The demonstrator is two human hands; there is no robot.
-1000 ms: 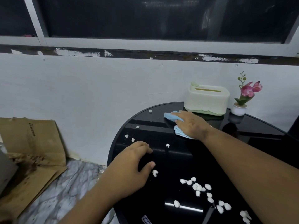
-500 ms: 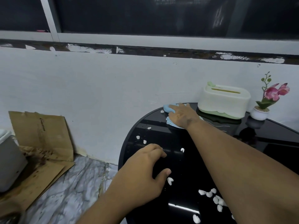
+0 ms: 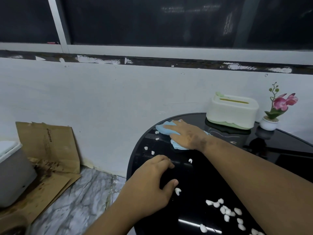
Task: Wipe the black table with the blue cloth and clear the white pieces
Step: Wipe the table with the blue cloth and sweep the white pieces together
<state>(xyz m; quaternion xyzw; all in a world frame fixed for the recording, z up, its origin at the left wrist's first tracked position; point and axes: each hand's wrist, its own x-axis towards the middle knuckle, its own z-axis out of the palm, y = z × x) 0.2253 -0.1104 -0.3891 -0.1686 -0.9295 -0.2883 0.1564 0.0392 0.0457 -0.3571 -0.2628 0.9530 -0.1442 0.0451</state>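
Note:
A round black glossy table (image 3: 194,175) fills the lower right. My right hand (image 3: 184,134) lies flat on the blue cloth (image 3: 165,128), pressing it on the table's far left part. Small white pieces (image 3: 225,211) lie in a cluster near the front, with single ones (image 3: 153,152) along the left rim and one (image 3: 177,190) just right of my left thumb. My left hand (image 3: 152,182) rests on the table's left edge, fingers curled and spread, with nothing in it.
A cream tissue box (image 3: 232,110) and a small potted pink flower (image 3: 274,111) stand at the table's back against the white wall. Left of the table, brown cardboard (image 3: 49,150) leans on the wall over a marble floor, beside a grey bin (image 3: 11,170).
My right hand has slid the blue cloth left toward the table's far left rim. The view has swung left. My left hand stays on the table edge.

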